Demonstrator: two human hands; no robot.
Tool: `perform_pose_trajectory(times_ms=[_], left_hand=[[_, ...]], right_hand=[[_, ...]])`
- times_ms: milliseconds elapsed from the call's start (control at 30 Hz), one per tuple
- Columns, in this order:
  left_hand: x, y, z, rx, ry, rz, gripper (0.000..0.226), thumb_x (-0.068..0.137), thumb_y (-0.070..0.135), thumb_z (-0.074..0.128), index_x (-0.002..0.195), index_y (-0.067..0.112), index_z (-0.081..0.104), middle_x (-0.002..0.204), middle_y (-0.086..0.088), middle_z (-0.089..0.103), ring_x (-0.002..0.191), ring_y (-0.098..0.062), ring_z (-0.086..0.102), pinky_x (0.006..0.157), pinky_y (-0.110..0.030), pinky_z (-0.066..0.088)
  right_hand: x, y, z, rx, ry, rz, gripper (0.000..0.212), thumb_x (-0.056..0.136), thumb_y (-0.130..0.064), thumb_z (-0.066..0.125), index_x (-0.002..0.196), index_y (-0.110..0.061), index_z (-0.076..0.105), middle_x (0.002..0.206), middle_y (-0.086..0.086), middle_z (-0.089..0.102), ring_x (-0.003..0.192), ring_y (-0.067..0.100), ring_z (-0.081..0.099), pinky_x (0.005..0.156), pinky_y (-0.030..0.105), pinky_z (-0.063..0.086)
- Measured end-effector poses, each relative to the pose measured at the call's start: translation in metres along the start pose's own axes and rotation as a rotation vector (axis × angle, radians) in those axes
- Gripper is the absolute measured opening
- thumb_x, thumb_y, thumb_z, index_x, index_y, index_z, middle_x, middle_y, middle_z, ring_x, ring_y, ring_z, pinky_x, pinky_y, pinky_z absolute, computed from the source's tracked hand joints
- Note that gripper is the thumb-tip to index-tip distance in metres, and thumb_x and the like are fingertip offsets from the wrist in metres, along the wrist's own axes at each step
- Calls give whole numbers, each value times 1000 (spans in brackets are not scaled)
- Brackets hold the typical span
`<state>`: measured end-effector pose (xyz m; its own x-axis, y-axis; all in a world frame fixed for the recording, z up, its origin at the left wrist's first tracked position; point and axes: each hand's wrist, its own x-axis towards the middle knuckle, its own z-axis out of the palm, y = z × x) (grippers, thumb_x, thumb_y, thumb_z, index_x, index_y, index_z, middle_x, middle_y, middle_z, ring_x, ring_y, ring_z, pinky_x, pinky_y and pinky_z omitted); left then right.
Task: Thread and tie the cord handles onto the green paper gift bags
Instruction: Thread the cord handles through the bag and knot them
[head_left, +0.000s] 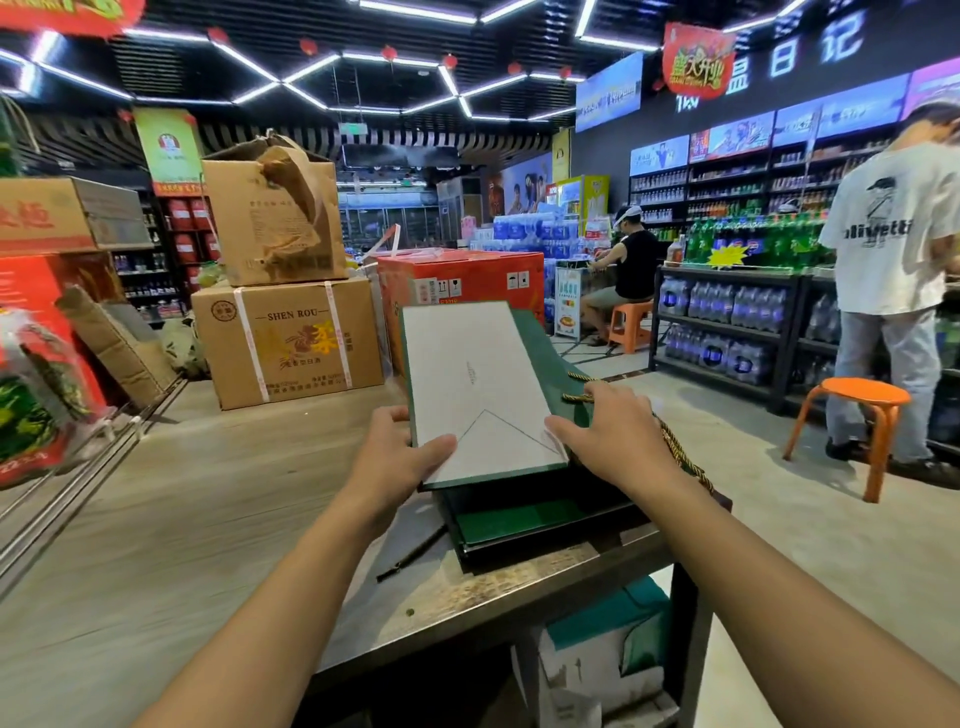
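Left hand pinches a corner, right hand curls over the edge of the green gift bag held just above the stack of bags, cord alongside; likely positioning step, next needs a cord end threaded.

"SHEN ROU" is printed on a cardboard box.

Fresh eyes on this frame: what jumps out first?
Centre frame, a flat green bag, white face up, held by the left hand and right hand above a stack of bags on the table. A braided cord trails by the right wrist. Big cardboard boxes stand behind on the left.
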<state>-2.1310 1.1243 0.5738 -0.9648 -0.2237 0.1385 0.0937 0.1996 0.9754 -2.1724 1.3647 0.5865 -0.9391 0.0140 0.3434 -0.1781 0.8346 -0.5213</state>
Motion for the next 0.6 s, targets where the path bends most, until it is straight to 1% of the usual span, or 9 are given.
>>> perform_pose_trajectory(times_ms=[67,100,133,200,300,367,467,533,600], left_hand=[[-8,2,-9,10,-1,48,57,89,9,75,130,14,36,107,-10,73,95,-23,73,86,-43,60],[-10,3,-13,5,0,66,57,90,8,74,132,14,36,104,-9,74,94,-24,74,87,-46,60],[-12,2,-16,1,-4,70,56,91,8,73,133,14,36,102,-9,75,94,-25,74,89,-49,59],[-15,3,-23,-16,-7,78,53,92,7,71,131,17,36,101,-10,75,96,-29,74,90,-53,58],[-18,3,-34,-45,9,100,52,92,8,71,130,18,37,103,-10,75,97,-28,74,90,-54,58],[-20,4,-39,-72,18,117,54,92,8,71,134,16,37,105,-9,75,96,-24,74,89,-49,59],[-20,6,-46,-106,63,158,55,92,9,71,135,16,37,112,-8,71,100,-21,72,91,-44,59],[-20,9,-55,-140,92,183,56,92,9,71,134,20,37,117,-9,70,104,-21,71,92,-44,58],[-21,11,-69,-164,110,200,59,91,12,72,135,23,36,122,-7,69,108,-19,70,93,-42,57]], right_hand=[[3,-3,2,126,-22,18,71,87,-63,66,141,-21,50,133,4,57,123,29,50,102,51,48],[3,-5,3,200,-36,22,68,86,-62,67,138,-23,51,129,1,60,120,27,53,100,49,51],[4,-8,4,271,-55,22,61,87,-60,69,134,-25,54,125,-3,62,117,23,56,97,45,52],[2,-15,4,405,-84,19,45,90,-51,71,125,-26,57,116,-8,65,111,17,60,88,35,51],[-1,-27,2,574,-31,-13,38,92,-39,74,124,-21,64,107,-10,69,99,10,66,76,26,52],[-4,-36,0,659,45,-61,34,92,-32,75,122,-21,64,106,-10,70,95,5,66,77,25,56],[-6,-53,-3,735,116,-130,36,92,-29,75,122,-31,55,105,-16,64,97,0,63,81,25,56],[-8,-65,-5,766,124,-165,42,92,-29,76,127,-30,53,108,-15,62,100,2,62,84,27,57],[-8,-76,-3,791,113,-188,46,90,-29,77,129,-26,53,110,-13,63,102,3,63,85,25,57]])
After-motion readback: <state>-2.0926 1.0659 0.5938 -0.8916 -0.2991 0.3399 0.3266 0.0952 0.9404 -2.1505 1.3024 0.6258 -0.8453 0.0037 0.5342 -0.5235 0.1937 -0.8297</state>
